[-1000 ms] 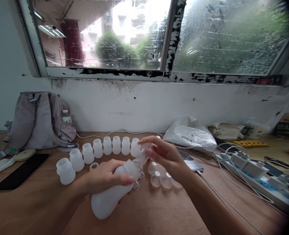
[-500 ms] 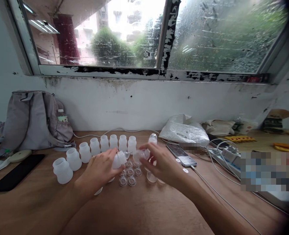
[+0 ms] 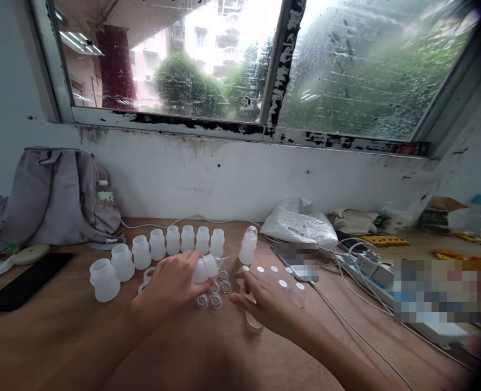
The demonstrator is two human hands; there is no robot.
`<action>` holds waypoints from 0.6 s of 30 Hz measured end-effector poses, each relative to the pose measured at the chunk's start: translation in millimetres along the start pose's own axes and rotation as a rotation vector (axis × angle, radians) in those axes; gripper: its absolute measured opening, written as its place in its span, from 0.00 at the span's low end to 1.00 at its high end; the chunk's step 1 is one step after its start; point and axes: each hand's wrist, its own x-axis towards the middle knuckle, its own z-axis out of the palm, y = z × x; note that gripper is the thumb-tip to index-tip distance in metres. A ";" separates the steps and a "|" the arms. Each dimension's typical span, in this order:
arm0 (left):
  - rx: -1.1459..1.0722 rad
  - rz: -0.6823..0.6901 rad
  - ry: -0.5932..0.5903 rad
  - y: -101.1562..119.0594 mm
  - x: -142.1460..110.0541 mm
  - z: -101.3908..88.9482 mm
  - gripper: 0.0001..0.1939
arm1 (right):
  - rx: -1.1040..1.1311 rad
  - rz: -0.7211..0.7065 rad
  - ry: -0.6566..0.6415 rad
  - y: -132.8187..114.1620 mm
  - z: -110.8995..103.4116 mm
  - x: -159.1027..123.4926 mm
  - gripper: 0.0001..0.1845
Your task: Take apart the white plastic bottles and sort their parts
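My left hand (image 3: pixel 169 282) is wrapped round a frosted baby bottle (image 3: pixel 202 270), tilted with its clear teat (image 3: pixel 221 260) pointing right. My right hand (image 3: pixel 260 296) hovers low over a group of clear domed caps (image 3: pixel 283 293), some topped with white round stickers. Its thumb and index finger are apart beside the nearest caps; parts of those caps are hidden behind the hand. Between the hands, several clear ring-shaped pieces (image 3: pixel 215 300) lie on the table. One assembled, capped bottle (image 3: pixel 248 247) stands upright behind the right hand.
A curved row of open frosted bottle bodies (image 3: pixel 141 253) stands left and behind. Pale rings (image 3: pixel 145 282) lie partly behind my left hand. A phone with a cable (image 3: pixel 299 266), a silver bag (image 3: pixel 299 225) and a power strip (image 3: pixel 428 326) are right; a backpack (image 3: pixel 57 201) and black slab (image 3: pixel 26 282) left.
My right hand has moved down and away from the teat to the clear caps; a blurred translucent piece was at its fingers earlier. The left hand still holds the bottle. The view has shifted slightly.
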 end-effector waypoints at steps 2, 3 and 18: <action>-0.041 0.022 0.055 1.7 -0.4 1.8 0.15 | 0.156 0.009 -0.134 -24.8 -1.0 11.6 0.18; -0.060 0.026 0.078 2.4 -0.6 2.5 0.14 | 0.247 -0.001 -0.132 -35.6 0.2 18.3 0.18; -0.932 -0.010 -0.149 24.2 -6.6 -18.6 0.12 | 0.336 -0.236 0.251 -70.7 0.3 39.1 0.16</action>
